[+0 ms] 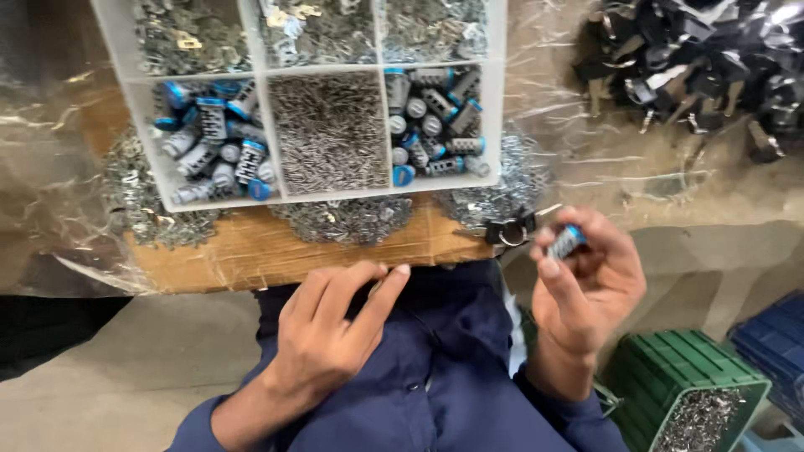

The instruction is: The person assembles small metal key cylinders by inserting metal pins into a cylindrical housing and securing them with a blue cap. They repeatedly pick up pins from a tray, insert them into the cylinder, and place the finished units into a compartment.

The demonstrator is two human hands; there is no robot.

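My right hand (586,280) holds a small grey metal cylinder with a blue end (567,241) between thumb and fingertips, just off the table's front edge. A black-headed key (507,230) lies on the edge right beside it. My left hand (335,322) hovers over my lap in a dark blue sleeve, thumb and forefinger pinched together; whether a small part sits between them I cannot tell. Above both hands stands a white compartment tray (494,125), with blue-capped cylinders (431,125) in its right cell, more at the left (213,138), and thin metal pins (331,130) in the middle.
Loose piles of small metal pieces (343,219) lie under the tray's front on a plastic-covered board (251,251). A heap of black-headed keys (695,67) sits at the back right. A green crate (670,377) with metal parts and a blue crate (775,335) stand low at the right.
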